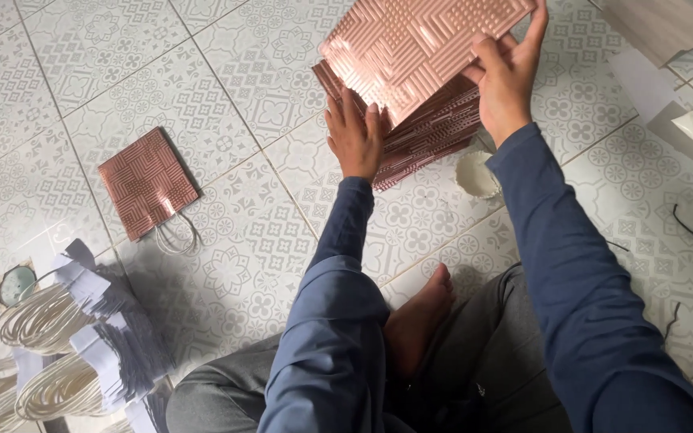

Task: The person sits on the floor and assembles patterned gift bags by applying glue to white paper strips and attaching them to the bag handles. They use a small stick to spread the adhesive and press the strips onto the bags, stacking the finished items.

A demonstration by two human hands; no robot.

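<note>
Patterned tile floor (226,72). My right hand (508,74) fingers pinch top copper sheet (411,44), lifting it; left hand (354,136), fingers flat and released, steadies the stack (435,132) so it won't slide.

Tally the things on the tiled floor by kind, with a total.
Rose-gold patterned paper bag lying alone with handles: 1
Stack of rose-gold bags under the left hand and right hand, count within it unclear: 1
Bundles of white cord handles on card strips: about 3
Small white dish: 1
Total: about 6
</note>
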